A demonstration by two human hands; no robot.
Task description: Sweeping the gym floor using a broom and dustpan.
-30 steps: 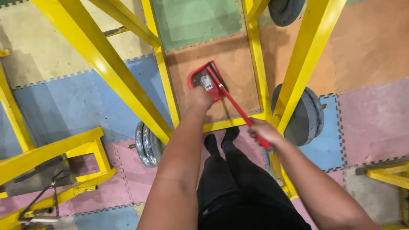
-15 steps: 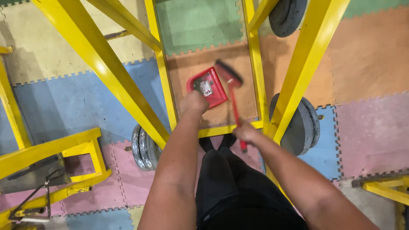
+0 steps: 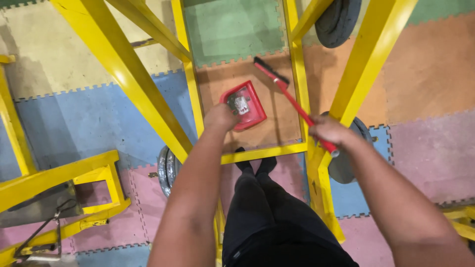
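red dustpan [image 3: 246,105], red brush [image 3: 292,99] w/ black bristles; yellow frame [image 3: 123,74]; multicolour mats [image 3: 74,118]

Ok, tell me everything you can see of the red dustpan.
The dustpan is red, plastic by its look, a shallow tray with raised side walls. It lies flat on the orange floor mat inside the yellow frame, with some pale debris in it. The left hand grips its near end. The brush is apart from it.

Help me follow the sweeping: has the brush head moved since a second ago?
Yes. The brush head has swung away from the red dustpan toward the far edge of the orange mat, up beside the yellow frame bar.
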